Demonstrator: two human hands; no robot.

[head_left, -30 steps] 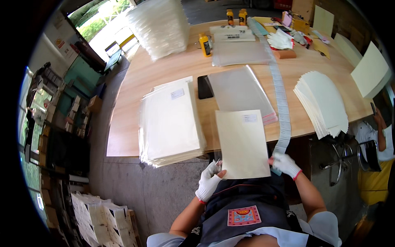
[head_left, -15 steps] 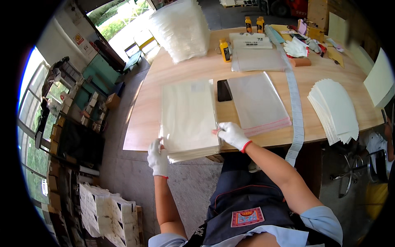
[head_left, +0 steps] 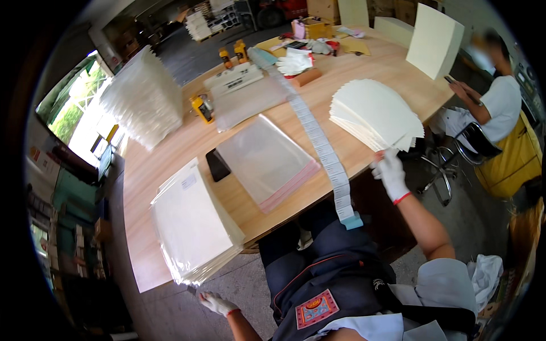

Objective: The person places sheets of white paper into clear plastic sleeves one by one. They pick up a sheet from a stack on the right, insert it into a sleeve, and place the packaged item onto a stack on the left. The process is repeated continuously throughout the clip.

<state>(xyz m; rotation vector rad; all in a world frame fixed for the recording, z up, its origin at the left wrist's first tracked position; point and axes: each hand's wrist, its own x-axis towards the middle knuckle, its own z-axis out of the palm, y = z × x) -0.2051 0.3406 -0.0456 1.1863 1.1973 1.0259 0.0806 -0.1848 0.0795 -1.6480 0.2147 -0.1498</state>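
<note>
**Reaching for the next cream sheet**

While the gloved right hand (head_left: 392,173) stretches out to the fanned stack of cream card sheets (head_left: 375,113) at the table's right edge, its fingers close on the lowest corner of the fan; how firm the pinch is cannot be told. The gloved left hand (head_left: 216,303) hangs low beside the stack of filled clear bags (head_left: 193,227), loosely curled and holding nothing. The step in hand looks like fetching one card for bagging. Next, I judge, a single sheet must be peeled free without dragging its neighbours, then carried to the pile of empty clear sleeves (head_left: 267,162) lying between the two stacks.

A long label strip (head_left: 318,142) runs down the wooden table (head_left: 170,148) and over its front edge. A seated person (head_left: 495,108) works at the far right; shelves line the left wall.
</note>
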